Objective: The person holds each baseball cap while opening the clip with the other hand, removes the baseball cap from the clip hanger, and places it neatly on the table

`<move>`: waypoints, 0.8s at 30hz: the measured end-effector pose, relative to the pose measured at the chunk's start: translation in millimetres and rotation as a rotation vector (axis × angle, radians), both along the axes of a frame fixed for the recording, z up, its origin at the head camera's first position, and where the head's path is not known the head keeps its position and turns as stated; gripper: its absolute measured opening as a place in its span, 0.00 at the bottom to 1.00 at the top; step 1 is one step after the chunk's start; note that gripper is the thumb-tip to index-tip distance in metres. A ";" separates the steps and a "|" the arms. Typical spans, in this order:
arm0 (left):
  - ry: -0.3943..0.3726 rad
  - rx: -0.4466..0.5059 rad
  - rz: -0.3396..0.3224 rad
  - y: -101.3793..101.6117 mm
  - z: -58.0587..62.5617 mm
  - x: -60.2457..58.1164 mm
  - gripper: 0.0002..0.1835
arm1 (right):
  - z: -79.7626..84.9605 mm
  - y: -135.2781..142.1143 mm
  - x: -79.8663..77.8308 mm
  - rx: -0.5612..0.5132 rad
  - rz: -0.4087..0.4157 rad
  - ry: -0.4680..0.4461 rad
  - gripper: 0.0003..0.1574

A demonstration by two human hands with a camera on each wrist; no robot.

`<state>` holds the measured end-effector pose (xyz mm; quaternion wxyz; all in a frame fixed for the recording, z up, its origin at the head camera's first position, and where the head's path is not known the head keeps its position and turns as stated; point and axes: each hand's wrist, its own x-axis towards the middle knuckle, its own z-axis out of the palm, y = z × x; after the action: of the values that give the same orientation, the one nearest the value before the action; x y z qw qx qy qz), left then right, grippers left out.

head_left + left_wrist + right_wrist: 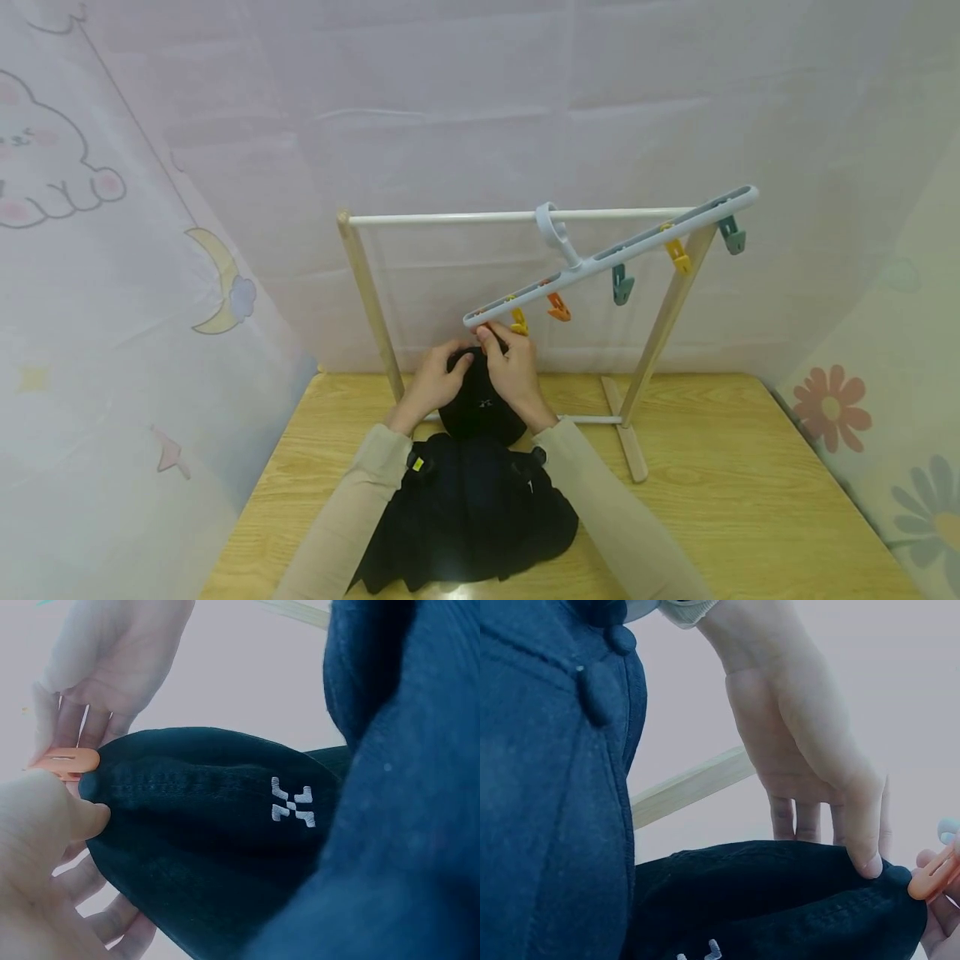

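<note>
A black cloth piece (480, 396) with a rounded edge and a small white embroidered mark (292, 802) is held up between the two hands. My left hand (437, 377) pinches its top edge, thumb on the near face and fingers behind. My right hand (517, 371) pinches an orange clip (71, 760), whose tip meets the cloth's upper corner. That clip belongs to the low left end of a pale grey clip hanger (622, 254), which tilts up to the right. Wider black cloth (472, 508) spreads below, between the forearms.
The hanger's hook (551, 225) goes over the white rail (450, 218) of a wooden-legged stand (667, 325). Several other clips dangle from the bar, among them a green clip (622, 286). The stand is on a wooden table (720, 500) before a printed curtain (465, 100).
</note>
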<state>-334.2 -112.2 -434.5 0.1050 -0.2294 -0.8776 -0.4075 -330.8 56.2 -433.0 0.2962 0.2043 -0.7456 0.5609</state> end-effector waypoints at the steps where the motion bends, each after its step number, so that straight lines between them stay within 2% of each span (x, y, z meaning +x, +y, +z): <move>1: -0.002 0.003 0.001 0.5 -1.0 -0.1 0.15 | -0.4 0.3 -0.4 0.003 0.000 -0.001 0.16; 9: 0.003 0.031 0.000 4.0 -8.7 -1.5 0.15 | 0.3 3.0 -2.3 0.016 0.002 -0.007 0.16; 16: -0.026 0.024 -0.004 3.4 -8.3 -1.5 0.16 | 4.1 1.6 0.4 0.017 -0.003 -0.045 0.17; 24: -0.027 0.035 0.015 1.4 -8.6 -0.2 0.15 | 11.6 -3.9 4.8 0.007 0.079 -0.073 0.20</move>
<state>-334.4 -110.8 -443.1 0.1004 -0.2153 -0.8734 -0.4251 -326.0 52.3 -421.3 0.2458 0.2143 -0.7491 0.5766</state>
